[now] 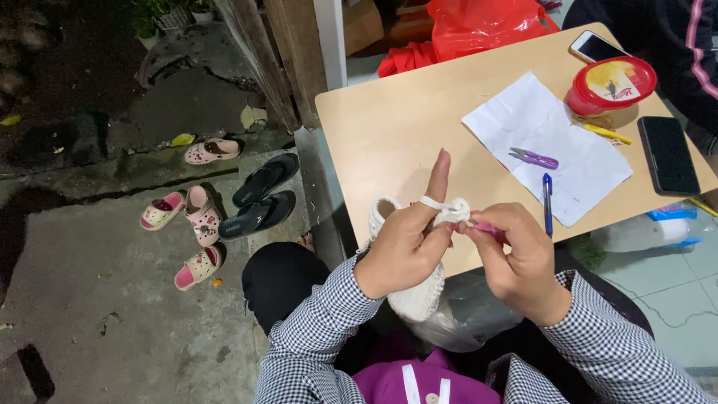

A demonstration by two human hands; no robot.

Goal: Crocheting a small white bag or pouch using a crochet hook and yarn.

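On the worktop (389,127) lie purple snips (534,158), a blue pen (547,202) and paper (550,142). Your left hand (404,251) grips the white crochet piece (415,295), yarn looped over its forefinger; your right hand (516,258) pinches a pink hook (490,229) beside it.

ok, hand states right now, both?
Left hand: closed on white crochet piece, index finger up with yarn looped over it.
Right hand: closed on pink hook.
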